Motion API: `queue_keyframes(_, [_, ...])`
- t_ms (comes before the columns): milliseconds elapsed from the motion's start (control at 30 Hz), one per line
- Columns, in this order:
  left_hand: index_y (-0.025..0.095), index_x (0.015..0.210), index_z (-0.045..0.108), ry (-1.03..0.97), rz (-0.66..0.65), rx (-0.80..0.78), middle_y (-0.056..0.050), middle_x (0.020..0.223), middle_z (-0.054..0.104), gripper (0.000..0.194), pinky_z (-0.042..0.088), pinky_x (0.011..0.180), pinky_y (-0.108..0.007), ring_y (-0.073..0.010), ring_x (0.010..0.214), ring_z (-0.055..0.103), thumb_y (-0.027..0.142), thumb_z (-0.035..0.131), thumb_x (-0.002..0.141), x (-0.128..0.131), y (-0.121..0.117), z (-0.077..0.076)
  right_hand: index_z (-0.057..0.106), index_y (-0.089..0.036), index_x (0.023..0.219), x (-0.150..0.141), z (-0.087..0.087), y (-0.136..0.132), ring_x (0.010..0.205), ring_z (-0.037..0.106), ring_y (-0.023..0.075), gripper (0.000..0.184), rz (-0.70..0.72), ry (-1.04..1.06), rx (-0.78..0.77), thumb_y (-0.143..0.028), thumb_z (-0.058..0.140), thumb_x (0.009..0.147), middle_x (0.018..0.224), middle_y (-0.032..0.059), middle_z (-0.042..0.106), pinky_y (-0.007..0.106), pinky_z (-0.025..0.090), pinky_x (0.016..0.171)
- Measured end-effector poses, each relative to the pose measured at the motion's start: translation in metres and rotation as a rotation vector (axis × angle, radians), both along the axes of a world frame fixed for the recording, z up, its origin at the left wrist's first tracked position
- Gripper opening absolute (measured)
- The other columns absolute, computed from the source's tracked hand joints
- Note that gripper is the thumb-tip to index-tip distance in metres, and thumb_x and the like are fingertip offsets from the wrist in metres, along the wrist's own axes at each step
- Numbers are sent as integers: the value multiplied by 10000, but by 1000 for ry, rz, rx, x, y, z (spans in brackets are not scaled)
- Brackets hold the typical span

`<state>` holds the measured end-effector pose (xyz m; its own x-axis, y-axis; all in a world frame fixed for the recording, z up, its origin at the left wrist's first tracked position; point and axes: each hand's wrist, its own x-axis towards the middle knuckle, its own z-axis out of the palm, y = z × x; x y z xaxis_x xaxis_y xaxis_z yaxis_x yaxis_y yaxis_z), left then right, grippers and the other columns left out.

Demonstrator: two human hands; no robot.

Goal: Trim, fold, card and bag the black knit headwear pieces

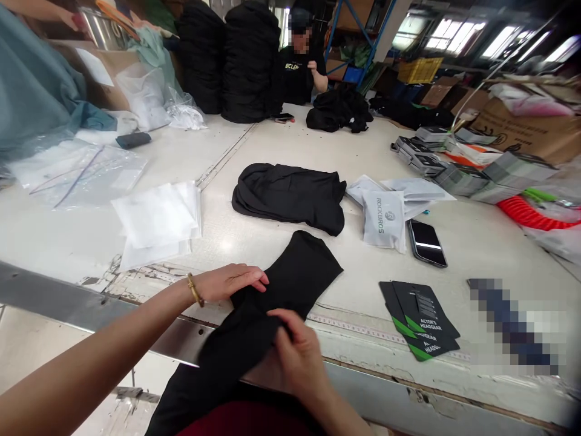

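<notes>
A piece of black cloth headgear point(302, 275) lies flat at the table's front edge, its near end folded over and hanging down towards my lap. My left hand point(236, 281), with a gold bracelet at the wrist, rests on its left side with fingers stretched out. Closed in a pinch, my right hand point(297, 348) holds the folded edge of the same cloth between thumb and fingers. Just beyond lies a stack of similar black headgear point(290, 194). Several black cards point(422, 318) printed with "HEADGEAR" are fanned out to the right, beside a measuring tape point(354, 327) along the edge.
White translucent bags point(157, 218) lie at the left. A packed ROCKBROS pouch point(384, 221) and a phone point(427, 242) are to the right, with bundled cards point(463, 177) behind. Tall black cloth piles point(252, 60) stand at the back, near another person point(299, 66).
</notes>
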<state>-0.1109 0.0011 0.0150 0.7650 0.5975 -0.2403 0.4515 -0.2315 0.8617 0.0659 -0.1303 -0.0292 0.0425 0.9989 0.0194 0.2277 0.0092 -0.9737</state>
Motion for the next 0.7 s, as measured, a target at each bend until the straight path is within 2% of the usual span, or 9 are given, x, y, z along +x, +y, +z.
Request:
queue_keyframes(67, [265,1031,648,-21,82,-16,-20,976,687,426,416,852,-308,-221,955,584,524,349,873,-8,-12,1,617,-223,927,18,6,3,769,622,191,152,-195,398,-231,-297,527,828,838,23,677,320,500,694])
queue_keyframes(133, [252,1000,654,-22,148,41,-24,915,678,412,435,796,-306,-231,892,589,561,488,785,-9,-22,-1,607,-211,858,28,8,11,769,638,197,146,-323,687,-369,-319,623,761,802,20,686,321,513,690])
queue_keyframes(200, [234,1023,630,-8,196,101,-19,821,662,452,449,721,-306,-230,802,593,544,606,696,-4,-27,-8,595,-204,808,32,7,19,784,649,202,184,-375,825,-428,-310,695,697,796,20,693,314,524,679])
queue_keyframes(267, [220,1101,570,34,268,141,-11,766,636,490,455,672,-315,-216,722,586,497,621,700,5,-32,-18,585,-200,820,35,6,20,803,654,211,222,-379,826,-436,-331,705,687,822,30,696,315,532,662])
queue_keyframes(367, [219,1232,437,68,421,238,-30,871,618,543,474,703,-346,-208,753,586,377,602,739,19,-36,-30,548,-201,986,43,5,12,879,646,237,343,-412,571,-372,-399,657,728,928,63,679,352,542,685])
queue_keyframes(433, [230,1296,369,12,415,383,-81,1128,567,611,453,851,-391,-238,979,555,269,599,731,27,-37,-33,493,-211,1125,50,2,4,1007,601,251,436,-443,229,-210,-403,623,756,1096,96,622,399,527,784])
queue_keyframes(533, [267,1347,342,-73,186,592,-57,1428,358,699,269,1063,-447,-268,1300,303,112,540,695,37,-30,-29,419,-224,1280,56,-5,-4,1269,388,293,591,-245,-303,60,-358,638,747,1403,128,378,495,388,996])
queue_keyframes(600, [281,1327,395,-59,16,600,-26,1415,402,700,225,1080,-462,-272,1322,274,76,511,667,42,-21,-24,417,-214,1314,57,-9,-6,1343,250,331,675,-21,-534,150,-330,683,704,1468,127,285,546,299,1048])
queue_keyframes(700, [251,1267,479,-12,-47,418,-46,1236,583,544,309,1023,-437,-270,1191,452,182,521,729,41,-5,-15,533,-185,1217,58,-6,-5,1296,342,337,509,110,-636,214,-268,645,727,1350,138,470,543,328,1025])
